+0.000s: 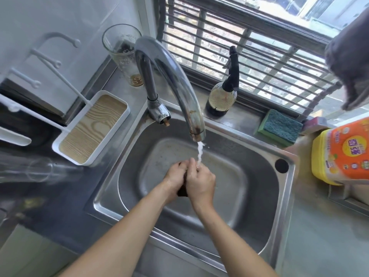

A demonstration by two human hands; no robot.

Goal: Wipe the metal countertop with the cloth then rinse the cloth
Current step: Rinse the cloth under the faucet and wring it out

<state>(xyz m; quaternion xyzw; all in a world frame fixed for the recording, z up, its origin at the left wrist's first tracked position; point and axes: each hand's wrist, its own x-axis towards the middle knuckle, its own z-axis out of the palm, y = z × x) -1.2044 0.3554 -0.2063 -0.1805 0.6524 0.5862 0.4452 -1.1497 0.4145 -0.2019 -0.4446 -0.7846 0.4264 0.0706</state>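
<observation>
Now rinsing: left hand [175, 177] and right hand [200, 181] clenched around dark cloth [182, 191], faucet [169, 80] stream at twelve o'clock; wringing left.

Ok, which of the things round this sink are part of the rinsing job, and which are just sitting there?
In the job:
dark cloth, squeezed between left hand and right hand
faucet, water running
sink

Lying about:
green sponge
dark spray bottle
tall glass
orange detergent bottle
white tray
grey cloth hanging upper right
</observation>
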